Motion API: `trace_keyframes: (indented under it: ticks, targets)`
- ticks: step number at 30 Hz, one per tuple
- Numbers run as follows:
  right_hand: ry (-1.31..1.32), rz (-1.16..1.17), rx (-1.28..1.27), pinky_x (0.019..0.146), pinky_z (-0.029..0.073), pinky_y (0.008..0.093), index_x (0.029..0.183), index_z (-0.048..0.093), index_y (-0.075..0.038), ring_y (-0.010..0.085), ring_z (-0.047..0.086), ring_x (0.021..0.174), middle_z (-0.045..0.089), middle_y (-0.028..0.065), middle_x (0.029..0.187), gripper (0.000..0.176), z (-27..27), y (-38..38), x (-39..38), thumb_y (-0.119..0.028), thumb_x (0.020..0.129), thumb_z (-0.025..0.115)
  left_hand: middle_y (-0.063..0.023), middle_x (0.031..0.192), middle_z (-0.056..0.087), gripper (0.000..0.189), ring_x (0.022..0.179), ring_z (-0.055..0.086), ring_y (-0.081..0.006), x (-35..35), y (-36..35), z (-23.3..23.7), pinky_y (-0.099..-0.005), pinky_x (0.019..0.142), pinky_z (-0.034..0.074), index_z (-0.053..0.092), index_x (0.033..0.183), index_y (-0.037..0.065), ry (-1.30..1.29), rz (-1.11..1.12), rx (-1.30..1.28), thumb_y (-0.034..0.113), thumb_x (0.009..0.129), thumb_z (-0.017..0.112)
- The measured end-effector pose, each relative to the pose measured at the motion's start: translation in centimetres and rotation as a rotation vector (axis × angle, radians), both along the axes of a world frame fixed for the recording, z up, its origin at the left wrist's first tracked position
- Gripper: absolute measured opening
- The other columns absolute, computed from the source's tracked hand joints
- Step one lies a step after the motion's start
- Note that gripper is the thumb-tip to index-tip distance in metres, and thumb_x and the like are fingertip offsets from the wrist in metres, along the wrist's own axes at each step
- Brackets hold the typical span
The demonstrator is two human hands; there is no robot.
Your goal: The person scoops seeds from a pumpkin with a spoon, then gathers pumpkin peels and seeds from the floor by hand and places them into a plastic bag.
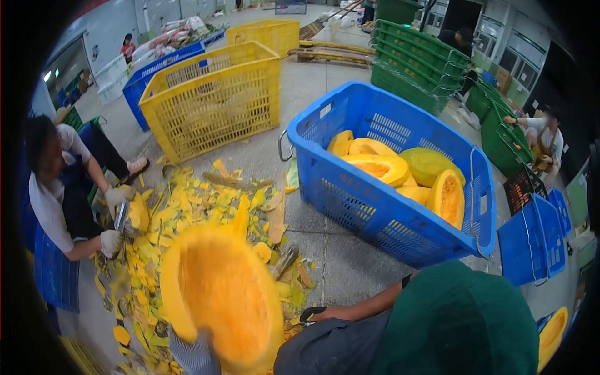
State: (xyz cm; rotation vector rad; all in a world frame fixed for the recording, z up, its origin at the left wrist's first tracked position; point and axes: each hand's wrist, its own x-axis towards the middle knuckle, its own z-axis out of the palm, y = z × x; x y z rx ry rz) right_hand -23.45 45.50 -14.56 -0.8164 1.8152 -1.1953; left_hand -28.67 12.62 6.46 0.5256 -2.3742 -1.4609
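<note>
A grey striped glove covers my left hand [195, 353], which is closed on the lower edge of a peeled, hollowed pumpkin half [228, 297]. Its orange inside faces the camera, and motion smears it. My right hand is out of view. Just right of the pumpkin half, a co-worker in a green cap [462, 322] stretches out a bare forearm; that person's hand [331, 313] is at a black-handled tool [311, 314]. Under and behind the pumpkin half lies a heap of yellow and green peelings [169, 250].
A blue crate [350, 200] holds several pumpkin pieces [378, 167]. At left, a gloved co-worker [53, 181] works a blade on a yellow piece. Beyond stand a yellow crate [215, 106] and stacked green crates [419, 65]. Another person [547, 137] is at far right.
</note>
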Motion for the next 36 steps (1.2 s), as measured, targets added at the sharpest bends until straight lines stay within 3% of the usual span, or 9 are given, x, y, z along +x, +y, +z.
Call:
trace_keyframes:
  ticks: [6,9,11,17,19,21,24,28,36]
  targets:
    - [-0.254,-0.126,-0.016,0.092,0.047,0.0428,0.139,0.045,0.001,0.038,0.058,0.109,0.055,0.0241,0.128,0.047,2.0,5.9,2.1,-0.027,0.101,0.047,-0.01,0.082,0.065,0.033,0.072,0.062,-0.0148,-7.0,14.8,14.9,-0.0279,0.063,0.049,0.06,0.109,-0.005,0.218,-0.525,0.305,0.01,0.081,0.07]
    - [-0.177,-0.093,-0.038,0.092,0.047,0.0428,0.139,0.046,0.0,0.0379,0.058,0.109,0.056,0.0238,0.127,0.048,1.2,7.6,2.0,-0.028,0.1,0.048,-0.0126,0.088,0.067,0.045,0.078,0.064,-0.0149,-5.0,14.3,13.3,-0.0271,0.069,0.051,0.057,0.121,-0.005,-0.353,-0.98,0.759,0.018,0.086,0.073]
    - [-0.145,-0.048,-0.043,0.092,0.047,0.0428,0.138,0.046,0.0,0.0379,0.058,0.109,0.057,0.0235,0.127,0.049,-0.6,6.4,1.4,-0.029,0.1,0.049,-0.0163,0.096,0.067,0.056,0.082,0.064,-0.014,-4.2,10.0,8.1,-0.0264,0.072,0.052,0.05,0.131,-0.005,-0.224,-0.918,0.056,0.021,0.086,0.073]
    - [-0.086,0.12,-0.048,0.092,0.046,0.0428,0.138,0.047,-0.001,0.0377,0.058,0.108,0.058,0.0229,0.125,0.05,-5.7,-2.5,-2.3,-0.032,0.098,0.051,-0.0062,0.086,0.06,0.039,0.08,0.06,-0.0156,8.2,-6.7,-0.3,-0.027,0.067,0.048,0.055,0.125,0.0,-0.544,-0.642,0.117,0.018,0.092,0.063]
    - [-0.04,0.107,0.113,0.093,0.046,0.0442,0.139,0.047,-0.004,0.0374,0.059,0.11,0.06,0.0226,0.123,0.056,-2.7,-2.9,-3.3,-0.038,0.095,0.055,-0.0097,0.089,0.063,0.029,0.081,0.062,-0.0212,15.7,-13.1,-4.0,-0.0328,0.067,0.05,0.06,0.117,0.003,-0.876,-0.32,0.256,0.021,0.096,0.055]
    - [-0.171,0.181,0.308,0.092,0.046,0.0458,0.138,0.05,-0.01,0.0364,0.059,0.112,0.061,0.0205,0.124,0.054,5.3,-5.1,-6.0,-0.039,0.093,0.059,-0.0099,0.083,0.064,0.042,0.074,0.059,-0.0157,24.0,-19.6,-10.1,-0.0306,0.066,0.049,0.059,0.111,-0.005,-0.692,-0.449,-0.057,0.025,0.085,0.074]
    - [-0.074,0.181,0.428,0.087,0.049,0.0388,0.13,0.057,-0.009,0.0271,0.064,0.104,0.066,0.0141,0.118,0.041,2.9,-6.5,-6.6,-0.022,0.092,0.064,-0.0147,0.082,0.067,0.05,0.072,0.061,-0.0261,23.6,-14.2,-0.8,-0.039,0.069,0.047,0.063,0.101,-0.005,-0.956,-0.185,-0.161,0.043,0.089,0.064]
    - [-0.04,0.187,0.15,0.073,0.049,0.038,0.122,0.059,-0.003,0.0206,0.063,0.081,0.067,0.0108,0.092,0.035,3.0,-8.2,-7.7,-0.019,0.091,0.063,-0.0237,0.093,0.066,0.057,0.083,0.064,-0.0353,33.4,-18.2,-8.9,-0.0394,0.077,0.05,0.062,0.104,-0.002,-0.857,0.045,-0.151,0.051,0.085,0.064]
    - [-0.342,0.221,0.434,0.059,0.048,0.0255,0.13,0.056,-0.003,0.0072,0.057,0.067,0.061,0.0014,0.084,0.038,6.5,-11.8,-8.5,-0.015,0.094,0.06,-0.0265,0.103,0.065,0.054,0.1,0.06,-0.0447,37.1,-20.3,-11.7,-0.0485,0.086,0.048,0.06,0.109,0.002,-1.145,0.17,-0.319,0.049,0.084,0.064]
